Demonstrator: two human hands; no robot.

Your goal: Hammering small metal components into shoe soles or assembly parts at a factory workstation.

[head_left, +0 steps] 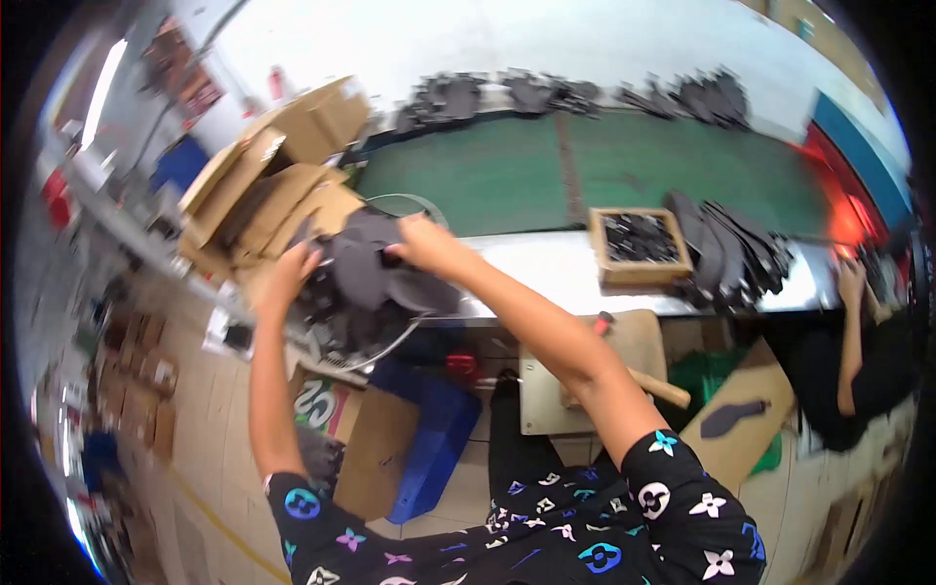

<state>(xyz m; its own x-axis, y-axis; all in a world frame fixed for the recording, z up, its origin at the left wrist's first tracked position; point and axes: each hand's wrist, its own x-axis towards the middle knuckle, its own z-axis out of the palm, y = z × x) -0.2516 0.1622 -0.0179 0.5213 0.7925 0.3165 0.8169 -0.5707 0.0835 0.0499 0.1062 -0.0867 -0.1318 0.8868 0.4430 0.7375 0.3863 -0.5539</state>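
Observation:
Both my hands are over a heap of dark grey, flat, rounded pieces [361,268] in a round container with a pale rim [395,343], at the left end of the bench. My left hand [289,275] is closed on the heap's left side, its thumb against a dark piece. On the right side, my right hand [426,246] grips the edge of another dark piece, fingers curled. The pieces overlap, so I cannot tell how many each hand holds. Some blur softens the hands and the heap.
Open cardboard boxes [278,185] stand behind the heap. A green conveyor belt [478,175] carries piles of dark pieces along its far edge. A wooden box [639,278] of small black parts and more dark pieces [731,253] lie right. A co-worker's hand [851,283] is far right. Below are a blue bin [434,439] and a stool [639,341].

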